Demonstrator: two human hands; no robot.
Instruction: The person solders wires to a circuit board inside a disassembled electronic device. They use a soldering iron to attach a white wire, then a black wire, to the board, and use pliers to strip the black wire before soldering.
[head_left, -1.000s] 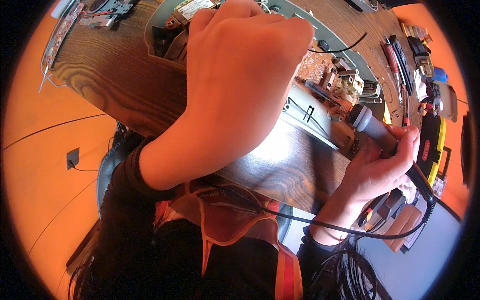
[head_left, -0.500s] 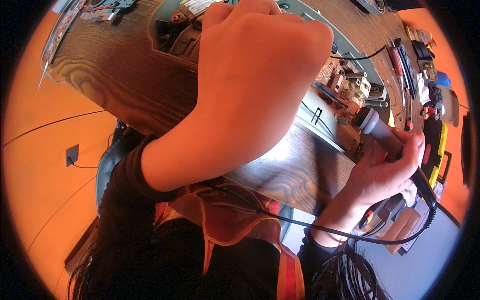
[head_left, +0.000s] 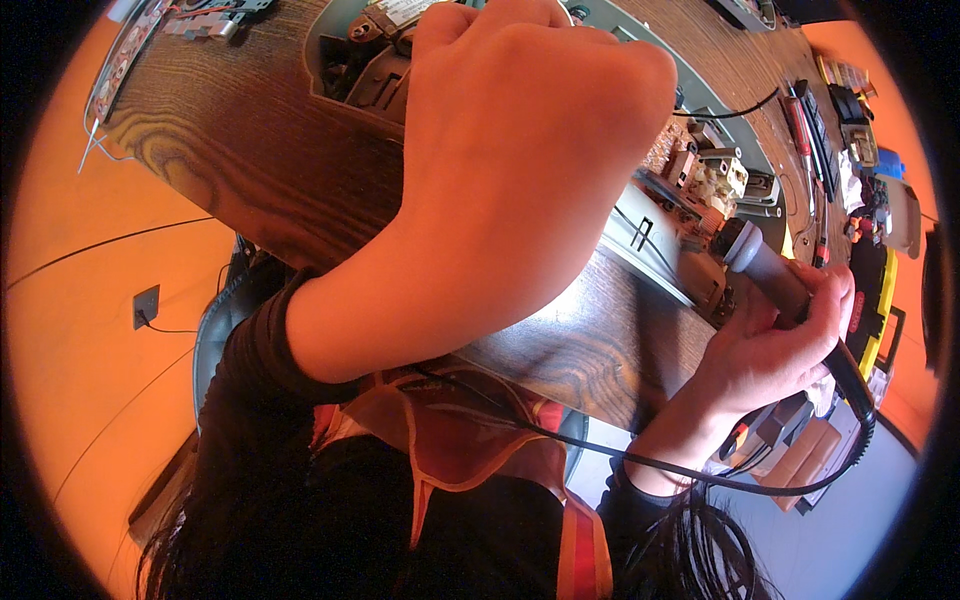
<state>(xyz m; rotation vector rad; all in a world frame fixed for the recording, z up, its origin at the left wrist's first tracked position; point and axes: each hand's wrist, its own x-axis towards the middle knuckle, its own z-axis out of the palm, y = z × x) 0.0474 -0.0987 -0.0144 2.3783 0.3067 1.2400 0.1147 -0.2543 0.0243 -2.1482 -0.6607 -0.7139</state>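
My right hand point(head_left: 775, 345) is wrapped round the dark handle of a corded soldering iron point(head_left: 775, 275). The iron has a grey-blue collar, and its front end points at the parts inside a grey-green casing point(head_left: 735, 130). A bundle of metal and pale plastic parts point(head_left: 715, 185) sits in the casing, close to the iron. Large in the middle, my left hand point(head_left: 535, 110) hangs over the casing with its fingers curled closed. Its fingertips are turned away, so what they hold is hidden. The iron's black cable point(head_left: 720, 478) loops back across my lap.
The casing rests on a dark wood-grain table point(head_left: 230, 150). Red-handled screwdrivers point(head_left: 800, 120) lie at the right, with a black and yellow toolbox point(head_left: 878, 300) beyond. A circuit board point(head_left: 130, 55) and metal parts point(head_left: 215, 20) are at the far left.
The view has shifted slightly, so the casing and both hands appear a little farther right. Both hands keep their closed poses, and the iron stays at the casing.
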